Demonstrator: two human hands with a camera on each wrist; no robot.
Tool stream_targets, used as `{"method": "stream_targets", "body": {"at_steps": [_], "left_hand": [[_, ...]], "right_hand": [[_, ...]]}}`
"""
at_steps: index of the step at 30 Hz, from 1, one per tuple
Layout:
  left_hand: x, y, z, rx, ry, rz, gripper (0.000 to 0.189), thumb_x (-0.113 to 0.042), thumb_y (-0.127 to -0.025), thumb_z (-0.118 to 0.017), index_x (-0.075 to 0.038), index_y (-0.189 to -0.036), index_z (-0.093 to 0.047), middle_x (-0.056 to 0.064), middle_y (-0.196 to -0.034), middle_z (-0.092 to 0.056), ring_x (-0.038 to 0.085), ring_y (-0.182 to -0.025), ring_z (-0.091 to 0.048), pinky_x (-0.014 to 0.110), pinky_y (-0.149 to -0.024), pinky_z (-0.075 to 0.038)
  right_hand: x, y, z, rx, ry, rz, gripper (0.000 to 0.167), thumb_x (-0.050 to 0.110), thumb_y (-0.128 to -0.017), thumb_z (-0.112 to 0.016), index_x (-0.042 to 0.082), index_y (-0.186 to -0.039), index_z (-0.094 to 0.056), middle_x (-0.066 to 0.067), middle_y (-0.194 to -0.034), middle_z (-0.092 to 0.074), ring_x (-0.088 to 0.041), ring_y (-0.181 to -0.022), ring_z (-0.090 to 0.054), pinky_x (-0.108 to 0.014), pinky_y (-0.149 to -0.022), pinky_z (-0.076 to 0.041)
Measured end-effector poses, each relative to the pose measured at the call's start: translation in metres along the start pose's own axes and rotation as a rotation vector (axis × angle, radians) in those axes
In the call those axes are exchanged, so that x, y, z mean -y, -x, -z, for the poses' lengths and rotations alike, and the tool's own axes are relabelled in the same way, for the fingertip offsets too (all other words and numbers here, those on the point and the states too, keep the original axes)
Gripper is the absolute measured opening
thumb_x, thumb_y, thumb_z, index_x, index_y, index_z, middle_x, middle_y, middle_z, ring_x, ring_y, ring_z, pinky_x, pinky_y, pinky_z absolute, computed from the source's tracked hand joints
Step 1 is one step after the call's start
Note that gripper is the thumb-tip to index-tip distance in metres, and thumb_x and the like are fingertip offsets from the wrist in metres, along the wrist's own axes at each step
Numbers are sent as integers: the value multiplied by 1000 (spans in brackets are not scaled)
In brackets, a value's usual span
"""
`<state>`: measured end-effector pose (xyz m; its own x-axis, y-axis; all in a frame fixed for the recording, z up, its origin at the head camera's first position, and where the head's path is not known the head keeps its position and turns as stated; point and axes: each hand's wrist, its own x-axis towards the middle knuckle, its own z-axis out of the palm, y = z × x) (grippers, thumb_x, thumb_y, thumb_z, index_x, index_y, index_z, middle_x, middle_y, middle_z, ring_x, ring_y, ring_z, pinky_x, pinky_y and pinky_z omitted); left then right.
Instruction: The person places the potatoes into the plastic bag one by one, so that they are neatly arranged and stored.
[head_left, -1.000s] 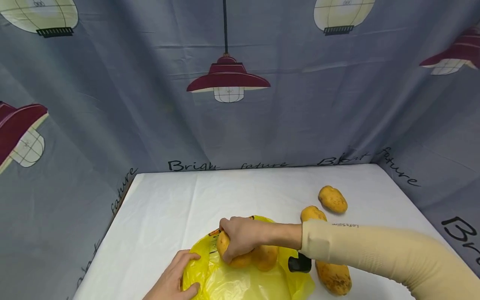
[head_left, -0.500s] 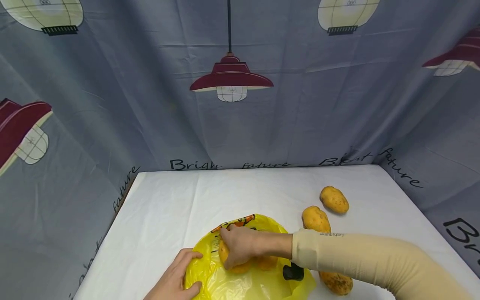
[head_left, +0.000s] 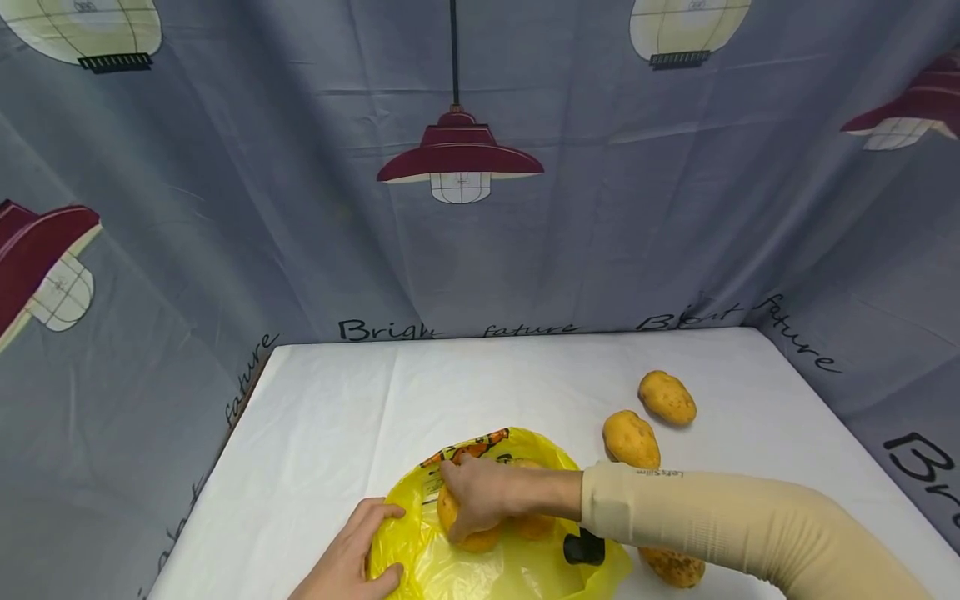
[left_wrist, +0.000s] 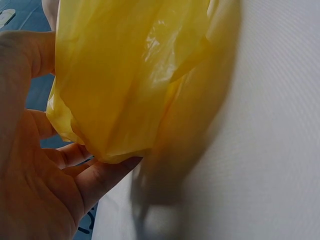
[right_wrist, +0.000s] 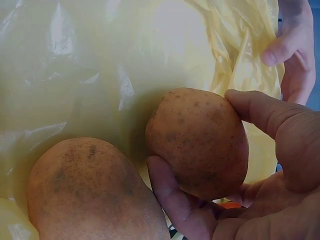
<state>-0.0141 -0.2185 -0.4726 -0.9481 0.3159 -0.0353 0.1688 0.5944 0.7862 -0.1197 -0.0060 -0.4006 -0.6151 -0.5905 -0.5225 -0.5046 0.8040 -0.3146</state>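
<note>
One potato [right_wrist: 197, 142], grasped by the thumb and fingers of my right hand [head_left: 476, 493] inside the mouth of a yellow bag [head_left: 390, 543], whose left side my left hand [head_left: 347, 557] grips; another potato [right_wrist: 90, 192] beside it in the bag, three more potatoes [head_left: 632, 439] on the white table [head_left: 322, 417]. I judge it best to keep that rim spread, the pinch firm and the wrist clear of the thin plastic. Legible: "Brigh" and "fature" on the curtain [head_left: 300, 208], perhaps "Letsslim" on my sleeve [head_left: 712, 510]; bag print [head_left: 497, 437] unreadable.
</note>
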Motion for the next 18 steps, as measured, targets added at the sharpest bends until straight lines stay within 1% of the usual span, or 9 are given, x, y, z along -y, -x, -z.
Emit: {"method": "stream_targets", "body": {"at_steps": [3,8,10,12,14,16,18], "left_hand": [[1,1,-1,-9,-15,-14,42,-22,-89,-72,-14,-126,-56,0,-126,-46,16,-110,-52,32,-89,-49],[2,1,-2,-7,-13,-14,42,-23,-89,-72,-14,-126,-55,0,-125,-46,15,-109,-52,31,-88,-49],[1,1,-2,-7,-12,-12,42,-23,-88,-72,-14,-126,-55,0,-125,-45,15,-109,-52,31,-88,-49],[1,1,-2,-9,-16,-12,43,-23,-88,-72,-13,-126,-55,1,-125,-45,15,-109,-52,31,-88,-49],[1,1,-2,-9,-20,-9,43,-22,-88,-73,-13,-126,-55,1,-126,-45,15,-109,-52,30,-89,-48],[1,1,-2,-7,-20,-3,43,-21,-88,-73,-13,-127,-55,1,-126,-45,15,-109,-52,30,-89,-49],[1,1,-2,1,-15,7,43,-21,-89,-72,-13,-127,-55,2,-127,-45,15,-109,-52,29,-88,-49]], "right_hand": [[-1,1,0,1,-8,0,88,40,-79,-83,12,-151,-41,-12,-137,-54,-19,-100,-61,-32,-83,-51],[-2,3,0,-2,-27,2,89,46,-80,-84,12,-150,-42,-12,-136,-56,-21,-112,-60,-35,-92,-50],[-2,4,2,1,-36,1,91,48,-80,-84,12,-152,-40,-12,-139,-55,-22,-118,-58,-36,-95,-49],[-2,6,4,4,-39,6,93,48,-80,-83,11,-153,-40,-11,-139,-56,-22,-120,-57,-36,-97,-48],[-3,8,6,8,-45,16,92,48,-80,-83,11,-153,-40,-9,-138,-57,-20,-120,-57,-36,-97,-48],[-3,10,10,-1,-48,35,85,46,-80,-84,10,-147,-45,-6,-128,-61,-17,-114,-59,-33,-93,-49],[-5,14,14,-8,-63,62,75,42,-80,-85,10,-139,-50,-2,-117,-62,-14,-105,-59,-31,-88,-50]]}}
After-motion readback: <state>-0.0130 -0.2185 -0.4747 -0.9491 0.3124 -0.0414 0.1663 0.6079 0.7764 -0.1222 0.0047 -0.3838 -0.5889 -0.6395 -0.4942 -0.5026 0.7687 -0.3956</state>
